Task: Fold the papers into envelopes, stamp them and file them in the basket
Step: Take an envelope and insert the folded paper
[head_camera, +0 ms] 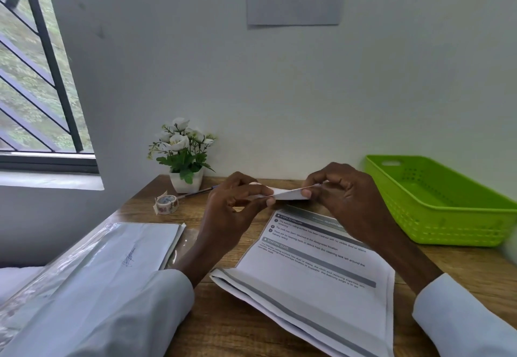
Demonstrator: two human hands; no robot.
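Left hand: pinches left end of small folded white paper | Right hand: pinches right end | Paper: held above wooden bench, over printed white sheets | Green perforated plastic basket: on bench, right of hands

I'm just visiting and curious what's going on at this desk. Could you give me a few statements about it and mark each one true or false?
1. Both hands, left hand and right hand, pinch a folded paper above the desk. True.
2. The green basket is full of envelopes. False: none show inside it.
3. A roll of patterned tape lies near the potted flowers. True.
4. The printed sheets lie in the basket. False: they lie on the wooden desk.
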